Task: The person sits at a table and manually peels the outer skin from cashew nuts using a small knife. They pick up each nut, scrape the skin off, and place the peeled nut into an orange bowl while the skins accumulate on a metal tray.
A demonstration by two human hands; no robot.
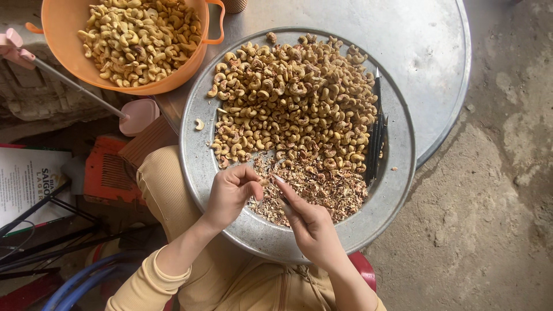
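A round metal tray (397, 173) rests on my lap, heaped with unpeeled cashew nuts (294, 98), with a pile of brown skin flakes (322, 190) at its near side. My left hand (230, 193) pinches a single cashew nut (264, 182) between thumb and fingers above the flakes. My right hand (308, 222) grips a small peeling knife (280, 184) whose tip points at that nut. One peeled nut (199, 124) lies alone on the tray's left part. Several dark spare knives (377, 132) lie along the tray's right side.
An orange plastic basket (63, 34) full of cashew nuts stands at the upper left. A second round metal tray (415, 40) lies behind, on a concrete floor (489, 190). A pink-ended rod (75, 83), an orange crate (109, 170) and a cardboard box (29, 178) crowd the left.
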